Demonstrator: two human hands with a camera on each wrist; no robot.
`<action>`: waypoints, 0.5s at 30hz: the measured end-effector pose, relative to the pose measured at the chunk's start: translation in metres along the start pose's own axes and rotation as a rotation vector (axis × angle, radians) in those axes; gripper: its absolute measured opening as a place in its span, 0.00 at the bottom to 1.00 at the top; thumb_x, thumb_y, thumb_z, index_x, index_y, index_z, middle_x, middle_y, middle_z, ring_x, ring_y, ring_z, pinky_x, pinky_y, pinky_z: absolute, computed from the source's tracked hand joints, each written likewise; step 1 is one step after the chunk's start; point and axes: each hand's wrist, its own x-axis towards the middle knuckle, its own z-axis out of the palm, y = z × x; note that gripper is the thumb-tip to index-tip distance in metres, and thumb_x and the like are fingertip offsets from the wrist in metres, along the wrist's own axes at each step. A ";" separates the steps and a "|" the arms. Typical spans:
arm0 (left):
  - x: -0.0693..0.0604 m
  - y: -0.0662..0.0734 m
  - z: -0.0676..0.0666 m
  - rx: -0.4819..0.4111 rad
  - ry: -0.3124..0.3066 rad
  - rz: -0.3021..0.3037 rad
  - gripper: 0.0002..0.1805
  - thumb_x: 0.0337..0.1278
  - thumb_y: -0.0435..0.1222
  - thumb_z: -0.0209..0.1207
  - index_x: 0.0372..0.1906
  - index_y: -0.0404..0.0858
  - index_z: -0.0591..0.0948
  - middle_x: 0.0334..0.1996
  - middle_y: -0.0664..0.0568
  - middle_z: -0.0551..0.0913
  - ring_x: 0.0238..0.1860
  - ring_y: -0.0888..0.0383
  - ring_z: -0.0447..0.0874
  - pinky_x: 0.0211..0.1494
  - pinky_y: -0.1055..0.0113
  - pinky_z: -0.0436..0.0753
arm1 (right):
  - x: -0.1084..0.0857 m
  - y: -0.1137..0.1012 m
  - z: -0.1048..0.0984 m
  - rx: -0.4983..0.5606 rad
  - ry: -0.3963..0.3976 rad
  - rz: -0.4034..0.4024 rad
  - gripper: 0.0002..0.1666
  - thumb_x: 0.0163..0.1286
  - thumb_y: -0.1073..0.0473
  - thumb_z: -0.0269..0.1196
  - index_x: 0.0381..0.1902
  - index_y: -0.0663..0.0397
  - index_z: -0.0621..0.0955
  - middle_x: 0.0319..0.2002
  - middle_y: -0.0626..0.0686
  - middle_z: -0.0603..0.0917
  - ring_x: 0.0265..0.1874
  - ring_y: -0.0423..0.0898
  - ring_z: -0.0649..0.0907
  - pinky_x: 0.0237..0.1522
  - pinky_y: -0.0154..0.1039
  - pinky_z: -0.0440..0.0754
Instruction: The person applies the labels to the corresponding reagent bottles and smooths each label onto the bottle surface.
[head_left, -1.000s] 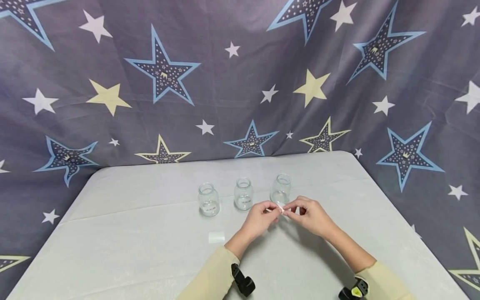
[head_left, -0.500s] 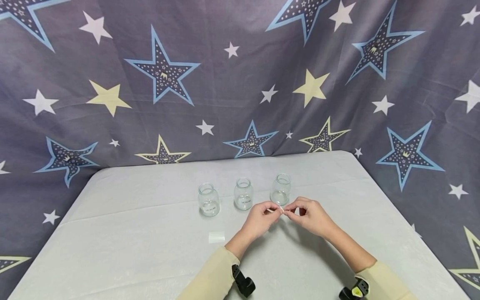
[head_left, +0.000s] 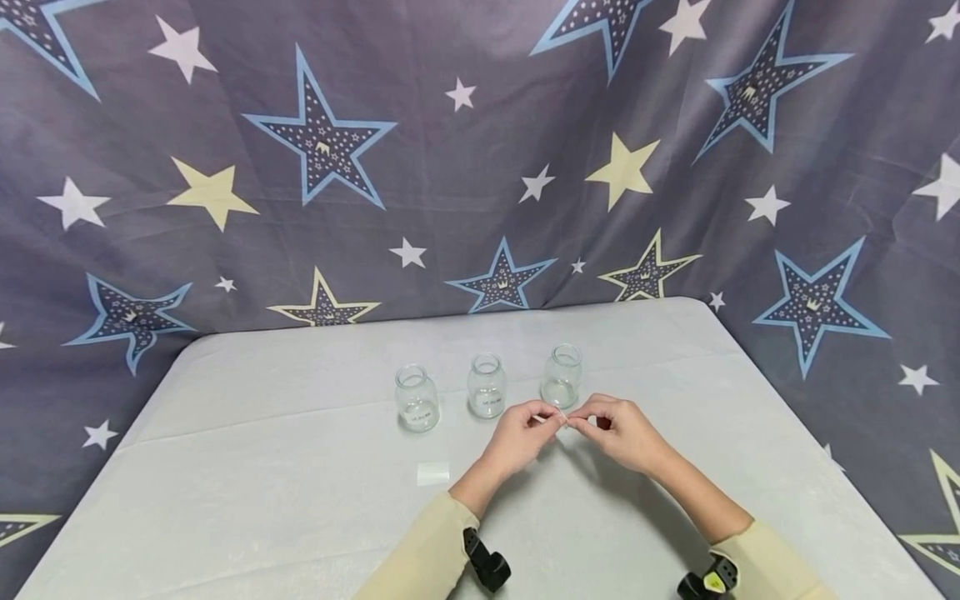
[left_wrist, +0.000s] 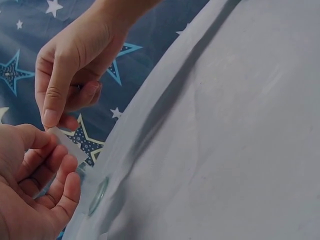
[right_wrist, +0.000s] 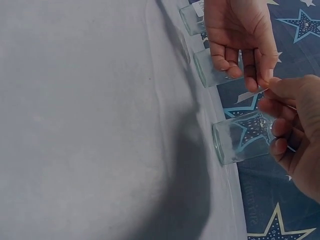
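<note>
My left hand (head_left: 522,437) and right hand (head_left: 624,432) meet in front of the rightmost glass jar (head_left: 561,379). Between their thumbs and fingertips they pinch a small whitish label (left_wrist: 70,145), mostly covered by the fingers in the head view. It stands out as a thin, pale slip in both wrist views. To the left stand a middle glass jar (head_left: 487,387) and a left glass jar (head_left: 417,400). Both of these bear a small printed label low on the front; no such print shows on the rightmost jar. All three are upright and without lids.
A glossy whitish rectangular slip (head_left: 432,474) lies flat on the cloth-covered table (head_left: 247,492), left of my left forearm. Behind the table hangs a dark star-patterned curtain (head_left: 442,192). Each wrist wears a black strapped camera.
The label between the fingertips has tilted slightly and now shows a thinner edge. Both hands stay almost in place. The head view has shifted a little; the jars have not moved.
</note>
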 end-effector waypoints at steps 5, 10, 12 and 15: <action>0.001 0.001 0.000 -0.105 0.006 -0.031 0.12 0.61 0.37 0.56 0.38 0.30 0.81 0.34 0.34 0.83 0.34 0.45 0.84 0.30 0.72 0.79 | 0.000 0.000 0.002 -0.018 0.038 -0.026 0.03 0.56 0.63 0.68 0.30 0.52 0.86 0.23 0.40 0.79 0.17 0.29 0.65 0.19 0.26 0.66; 0.002 0.001 0.000 -0.236 0.012 -0.062 0.14 0.61 0.35 0.55 0.42 0.26 0.79 0.38 0.35 0.83 0.36 0.51 0.85 0.44 0.65 0.83 | 0.001 -0.001 0.004 -0.027 0.078 -0.064 0.06 0.54 0.65 0.69 0.31 0.51 0.86 0.24 0.41 0.80 0.17 0.29 0.65 0.18 0.26 0.66; 0.002 0.002 -0.001 -0.254 0.014 -0.056 0.15 0.62 0.36 0.55 0.43 0.26 0.79 0.38 0.35 0.84 0.35 0.54 0.85 0.44 0.65 0.83 | 0.002 -0.002 0.005 -0.028 0.091 -0.076 0.07 0.54 0.66 0.69 0.31 0.51 0.86 0.24 0.42 0.81 0.17 0.29 0.65 0.18 0.25 0.66; 0.003 0.002 -0.001 -0.286 0.018 -0.044 0.16 0.63 0.37 0.53 0.42 0.24 0.79 0.38 0.34 0.84 0.33 0.56 0.85 0.43 0.63 0.84 | 0.002 -0.003 0.006 -0.046 0.108 -0.097 0.07 0.54 0.67 0.68 0.31 0.51 0.85 0.24 0.42 0.80 0.17 0.28 0.65 0.18 0.25 0.65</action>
